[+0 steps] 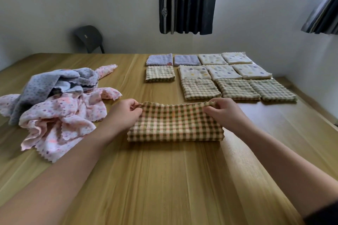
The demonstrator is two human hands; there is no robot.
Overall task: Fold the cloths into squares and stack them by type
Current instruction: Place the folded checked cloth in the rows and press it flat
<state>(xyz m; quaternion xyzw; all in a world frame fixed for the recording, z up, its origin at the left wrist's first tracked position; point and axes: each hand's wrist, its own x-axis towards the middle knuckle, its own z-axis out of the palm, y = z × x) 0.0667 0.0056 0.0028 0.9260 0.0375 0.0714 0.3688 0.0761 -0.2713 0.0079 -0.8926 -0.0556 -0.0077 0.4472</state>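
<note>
We pinch the folded checked cloth (175,126), flat at table (164,179) centre: left hand (125,113) on its 10 o'clock corner, right hand (225,113) on its 2 o'clock corner. Folded squares (222,72) lie at 1 o'clock, loose cloths (60,113) at 9 o'clock

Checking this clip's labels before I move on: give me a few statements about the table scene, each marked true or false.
1. The left hand and right hand each pinch a far corner of the checked cloth. True.
2. The unfolded cloths lie on the person's right. False: the unfolded pile lies on the person's left.
3. Two lavender squares lie side by side in the far row. True.
4. The folded cloths form one tall stack. False: the folded squares lie spread out in rows on the table.
</note>
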